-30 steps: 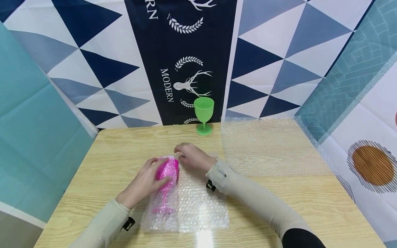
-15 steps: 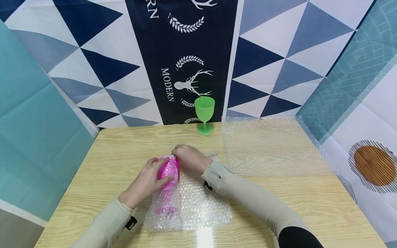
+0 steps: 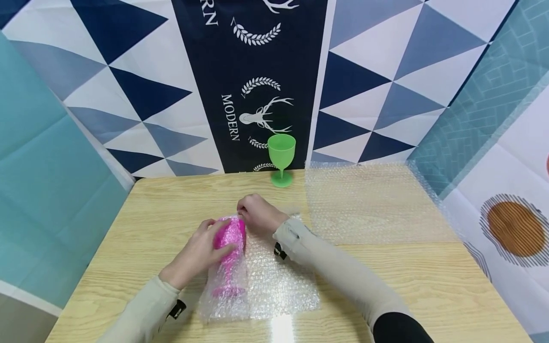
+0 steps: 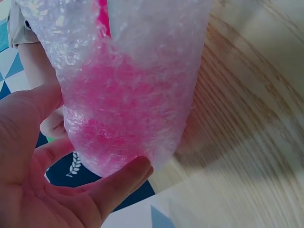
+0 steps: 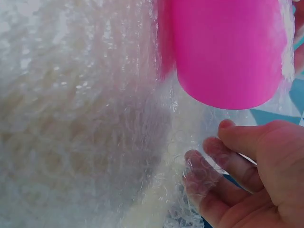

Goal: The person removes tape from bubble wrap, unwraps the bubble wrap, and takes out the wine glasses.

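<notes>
A pink goblet (image 3: pixel 233 234) lies on its side on a sheet of bubble wrap (image 3: pixel 280 286), its bowl facing away from me. One side of the wrap is folded over it. My left hand (image 3: pixel 198 247) holds the wrapped bowl from the left, with thumb and fingers around it, as the left wrist view confirms. Just beyond the rim, my right hand (image 3: pixel 260 213) pinches the far edge of the wrap. In the right wrist view the bare pink bowl (image 5: pixel 228 52) shows, and fingertips (image 5: pixel 194 164) lie behind the clear film.
A green goblet (image 3: pixel 281 155) stands upright at the back of the wooden table (image 3: pixel 171 200), near the patterned wall cloth (image 3: pixel 266 57). Another flat sheet of bubble wrap (image 3: pixel 373 205) covers the back right and overhangs the table's edge.
My right hand has shifted slightly left toward the goblet's rim, drawing the wrap's far edge along. My left hand stays on the bowl.
</notes>
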A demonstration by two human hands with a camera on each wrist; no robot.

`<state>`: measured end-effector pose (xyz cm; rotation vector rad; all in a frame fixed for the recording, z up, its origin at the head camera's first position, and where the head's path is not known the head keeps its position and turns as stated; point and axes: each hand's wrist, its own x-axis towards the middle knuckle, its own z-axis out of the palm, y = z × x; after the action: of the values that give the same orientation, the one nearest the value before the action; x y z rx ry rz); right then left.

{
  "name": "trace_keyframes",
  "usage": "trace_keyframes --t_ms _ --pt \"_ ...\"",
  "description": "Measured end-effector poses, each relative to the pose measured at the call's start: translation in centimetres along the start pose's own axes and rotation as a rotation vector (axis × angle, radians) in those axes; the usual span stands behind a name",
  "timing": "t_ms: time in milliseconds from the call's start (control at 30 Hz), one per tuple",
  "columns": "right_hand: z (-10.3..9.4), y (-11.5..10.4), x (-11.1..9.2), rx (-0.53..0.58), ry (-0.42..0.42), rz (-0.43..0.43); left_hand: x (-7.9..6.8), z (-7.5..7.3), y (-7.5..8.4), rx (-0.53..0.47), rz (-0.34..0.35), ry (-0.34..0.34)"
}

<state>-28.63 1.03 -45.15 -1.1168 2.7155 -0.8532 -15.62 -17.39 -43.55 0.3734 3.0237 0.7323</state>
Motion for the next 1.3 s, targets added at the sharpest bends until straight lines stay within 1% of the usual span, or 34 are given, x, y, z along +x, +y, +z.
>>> trace_keyframes --t_ms 100,267,367,467,600,700,833,933,1067,1200,1300 --pt "0.1 0.2 0.4 0.020 0.011 0.029 0.1 -0.2 0.0 0.004 -0.012 -0.021" --pt "0.4 0.8 0.9 0.000 0.016 0.041 0.1 -0.6 0.0 0.003 -0.039 -0.059" --pt "0.6 1.3 1.1 -0.012 0.016 0.059 0.0 -0.6 -0.1 -0.010 -0.041 -0.058" --pt "0.8 1.7 1.3 -0.031 0.021 0.078 0.0 -0.6 -0.2 -0.022 -0.027 -0.051" --pt "0.9 1.8 1.5 -0.061 0.011 0.070 -0.1 -0.7 -0.4 -0.038 -0.019 -0.047" --pt "0.9 1.6 1.4 -0.062 0.002 0.024 -0.1 -0.7 -0.5 -0.051 -0.020 -0.044" --pt "1.1 1.3 0.9 -0.074 -0.031 -0.107 -0.2 -0.8 -0.7 -0.062 -0.018 -0.044" --pt "1.3 0.9 0.3 -0.066 -0.062 -0.183 -0.1 -0.8 -0.8 -0.064 -0.008 -0.044" --pt "1.4 0.6 -0.1 -0.050 -0.060 -0.221 -0.1 -0.8 -0.9 -0.062 0.006 -0.048" --pt "1.4 0.9 0.0 -0.057 -0.045 -0.275 0.0 -0.7 -1.0 -0.063 0.017 -0.044" --pt "1.4 1.1 0.0 -0.025 -0.037 -0.304 0.0 -0.7 -1.0 -0.063 0.024 -0.037"
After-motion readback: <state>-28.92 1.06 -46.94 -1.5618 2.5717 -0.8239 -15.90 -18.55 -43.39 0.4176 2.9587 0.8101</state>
